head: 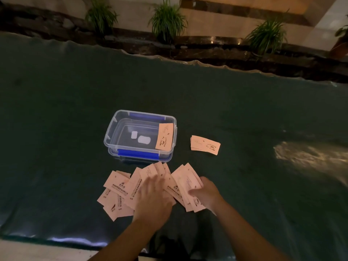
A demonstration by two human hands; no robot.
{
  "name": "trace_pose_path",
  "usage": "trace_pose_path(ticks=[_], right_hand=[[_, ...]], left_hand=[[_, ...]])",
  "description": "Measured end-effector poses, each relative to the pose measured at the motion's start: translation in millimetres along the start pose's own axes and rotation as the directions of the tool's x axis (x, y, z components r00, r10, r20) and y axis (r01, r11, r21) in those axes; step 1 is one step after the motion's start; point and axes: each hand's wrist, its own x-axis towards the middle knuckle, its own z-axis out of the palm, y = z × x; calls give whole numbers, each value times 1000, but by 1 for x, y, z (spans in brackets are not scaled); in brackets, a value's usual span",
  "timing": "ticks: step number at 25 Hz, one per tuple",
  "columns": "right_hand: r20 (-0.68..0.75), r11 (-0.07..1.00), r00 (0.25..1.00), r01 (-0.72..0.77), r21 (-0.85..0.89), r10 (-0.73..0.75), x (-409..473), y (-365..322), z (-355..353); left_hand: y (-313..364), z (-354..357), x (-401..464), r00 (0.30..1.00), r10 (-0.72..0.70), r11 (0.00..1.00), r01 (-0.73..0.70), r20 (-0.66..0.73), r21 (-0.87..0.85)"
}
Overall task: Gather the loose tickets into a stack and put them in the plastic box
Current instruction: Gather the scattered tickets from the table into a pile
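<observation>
Two hands (153, 196) on loose tickets (120, 193), box (113, 134) beyond

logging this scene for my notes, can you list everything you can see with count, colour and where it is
plastic box: one, clear with blue latches, open, middle of the table, seemingly sitting on its lid
ticket in box: one, pale pink, leaning against the box's right wall
white labels: two, on the box floor
small ticket stack: one, pale pink, on the cloth right of the box
loose tickets: many, count unclear, pale pink, fanned out in front of the box
tablecloth: one, dark green, covering the table
potted plants: at least three, green, along the far ledge
left hand: flat on the loose tickets
right hand: on the right end of the spread, fingers on tickets
</observation>
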Motion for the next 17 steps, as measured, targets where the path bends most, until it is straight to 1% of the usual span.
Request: trace_pose_path(ticks=[1, 2, 3, 5, 7, 10, 12, 14, 17], right_hand=[[12, 999, 1000, 28, -28, -28, -1, -1, 0], [27, 997, 998, 53, -58, -52, -2, -3, 2], [37, 993, 997, 71, -90, -68, -4, -5, 5], [41, 984, 996, 90, -156, -85, -5, -7, 11], [38, 984, 998, 64, -164, -58, -6, -8, 17], [26, 995, 1000, -14, -94, 17, -8, -8, 23], [39, 998, 997, -63, -14, 63, -9, -7, 26], [70, 986, 990, -126, 111, 119, -12, -3, 31], [72, 960, 989, -146, 241, 132, -18, 2, 38]], left_hand=[[-7, -6, 3, 996, -89, 996, 89, -5, -28], [-13, -11, 6, 991, -132, 990, 132, 18, -40], [-18, -14, 7, 991, -125, 992, 126, 51, -27], [-22, -17, 9, 995, -46, 999, 45, 90, 14], [-23, -15, 9, 995, 21, 999, -25, 100, 32], [-21, -10, 4, 990, 96, 994, -101, 106, 43], [-17, -7, -3, 986, 133, 991, -133, 103, -5], [-10, -2, -10, 981, 164, 984, -156, 105, -81], [0, 7, -17, 974, 193, 974, -176, 115, -145]])
